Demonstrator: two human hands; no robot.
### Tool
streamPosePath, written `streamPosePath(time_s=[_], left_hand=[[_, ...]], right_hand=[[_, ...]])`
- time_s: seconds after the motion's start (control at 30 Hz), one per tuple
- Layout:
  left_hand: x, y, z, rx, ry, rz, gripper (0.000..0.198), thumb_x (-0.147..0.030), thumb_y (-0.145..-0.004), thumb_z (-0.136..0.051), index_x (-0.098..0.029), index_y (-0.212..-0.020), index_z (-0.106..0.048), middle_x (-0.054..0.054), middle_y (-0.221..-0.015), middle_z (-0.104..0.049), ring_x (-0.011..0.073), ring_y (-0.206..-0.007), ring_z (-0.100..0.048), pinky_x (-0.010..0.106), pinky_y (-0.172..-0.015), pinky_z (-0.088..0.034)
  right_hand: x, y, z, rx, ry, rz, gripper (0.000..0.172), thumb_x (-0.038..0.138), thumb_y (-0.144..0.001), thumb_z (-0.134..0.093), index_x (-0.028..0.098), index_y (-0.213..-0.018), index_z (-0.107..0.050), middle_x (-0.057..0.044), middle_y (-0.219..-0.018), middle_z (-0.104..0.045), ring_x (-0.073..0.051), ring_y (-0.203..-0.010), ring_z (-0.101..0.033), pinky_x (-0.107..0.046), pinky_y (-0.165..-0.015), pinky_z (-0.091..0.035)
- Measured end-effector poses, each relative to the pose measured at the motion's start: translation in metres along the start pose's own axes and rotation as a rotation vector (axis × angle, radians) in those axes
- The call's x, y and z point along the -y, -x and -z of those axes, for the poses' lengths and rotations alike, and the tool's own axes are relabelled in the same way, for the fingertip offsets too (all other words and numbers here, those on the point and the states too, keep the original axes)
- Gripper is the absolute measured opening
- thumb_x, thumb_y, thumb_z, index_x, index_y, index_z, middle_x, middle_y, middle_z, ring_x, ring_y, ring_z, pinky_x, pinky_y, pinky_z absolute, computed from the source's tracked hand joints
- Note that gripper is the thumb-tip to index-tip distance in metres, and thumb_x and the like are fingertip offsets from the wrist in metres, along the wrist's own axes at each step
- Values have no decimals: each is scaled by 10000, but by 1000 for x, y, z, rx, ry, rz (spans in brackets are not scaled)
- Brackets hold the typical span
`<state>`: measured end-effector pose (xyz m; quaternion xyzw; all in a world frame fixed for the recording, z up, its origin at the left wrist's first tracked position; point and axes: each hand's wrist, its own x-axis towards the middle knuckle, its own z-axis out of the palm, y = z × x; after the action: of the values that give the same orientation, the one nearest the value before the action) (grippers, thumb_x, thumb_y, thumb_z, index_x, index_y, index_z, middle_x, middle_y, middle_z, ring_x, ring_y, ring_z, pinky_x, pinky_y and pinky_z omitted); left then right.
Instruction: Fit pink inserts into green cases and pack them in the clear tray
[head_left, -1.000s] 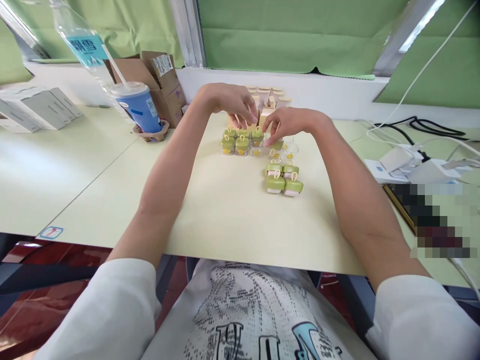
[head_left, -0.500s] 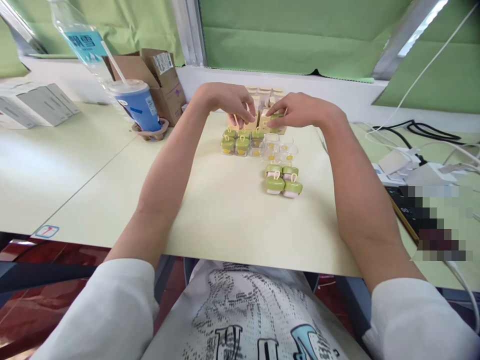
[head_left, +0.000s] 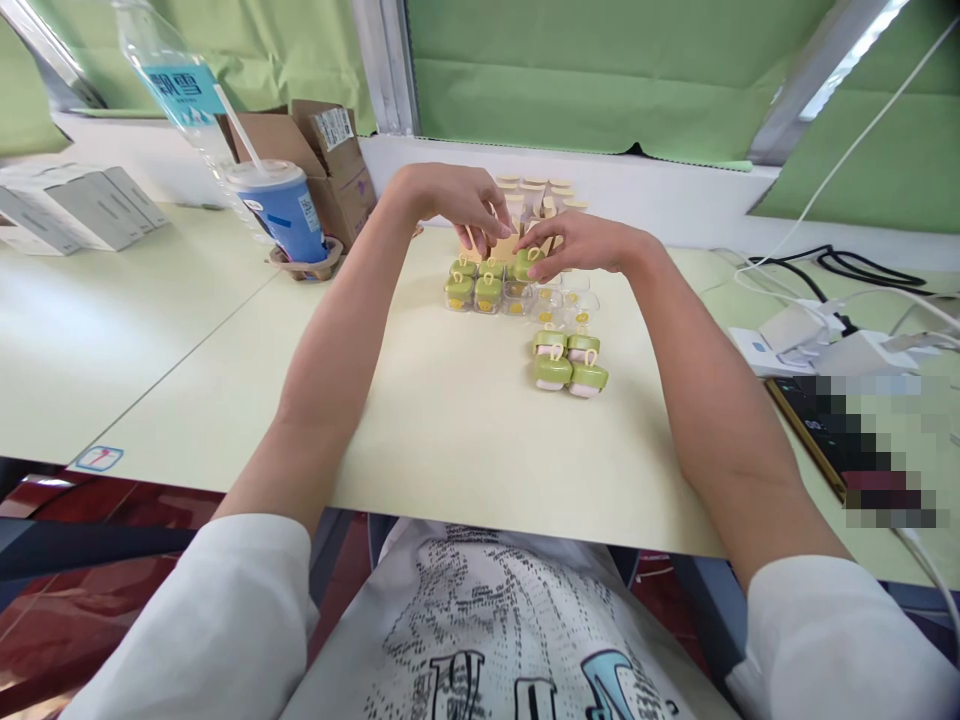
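Observation:
My right hand (head_left: 574, 243) pinches a green lid with a pale loop (head_left: 529, 262), just above the clear cups. Slightly left of it, my left hand (head_left: 474, 212) hangs with bent, parted fingers, and I see nothing held in it. Below that hand stand clear cups with green lids (head_left: 488, 290), with yellow marks on their fronts. To their right are uncovered clear cups (head_left: 581, 312); one uncovered cup (head_left: 516, 298) lies under the held lid. Nearer to me sits a cluster of green lids with pale undersides and loops (head_left: 570, 365). Cream packages (head_left: 536, 195) stand behind, partly hidden by my hands.
At the left stand a blue drink cup (head_left: 289, 220) in a carrier, a clear bottle (head_left: 180, 95), an opened carton (head_left: 337, 180) and white boxes (head_left: 90, 210). White chargers (head_left: 855, 350), black cables (head_left: 870, 265) and a phone (head_left: 817, 430) lie on the right.
My right hand has moved left and toward me with the green lid, from beside the cream packages to above the clear cups. My left hand has hardly moved.

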<state>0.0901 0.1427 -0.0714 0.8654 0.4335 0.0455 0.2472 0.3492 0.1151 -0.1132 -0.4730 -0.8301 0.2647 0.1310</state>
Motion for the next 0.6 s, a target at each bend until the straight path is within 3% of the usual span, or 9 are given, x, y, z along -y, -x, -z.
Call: streamPosePath(time_s=[0.2,0.4,0.6], left_hand=[[0,0,-1,1,-6,10,522,-413,-1081,-745,-80,-1482,-767,157,-1283,-914,218,-1111,-867,338,-1003,-685],[-6,4,-3,8,-17,62,546,-420,-1091,-732,-86,-1523,-751,166,-1327,-902,242,-1117,-866,378,-1042,-682],[-6,5,-2,18,-14,60,581,-443,-1070,-750,-89,-1530,-751,174,-1323,-899,270,-1139,-863,410,-1065,-681]], right_hand=[[3,-7,-6,35,155,-31,541,549,-918,-1016,274,-1365,-886,-80,-1205,-902,-381,-1231,-835,-506,-1081,-689],[2,-10,-10,38,148,-12,343,493,-966,-973,272,-1219,-907,-90,-1227,-906,-390,-1240,-830,-535,-1081,-681],[-5,-15,-11,-13,296,39,463,556,-990,-924,252,-1338,-893,-96,-1245,-908,-398,-1242,-827,-546,-1049,-707]])
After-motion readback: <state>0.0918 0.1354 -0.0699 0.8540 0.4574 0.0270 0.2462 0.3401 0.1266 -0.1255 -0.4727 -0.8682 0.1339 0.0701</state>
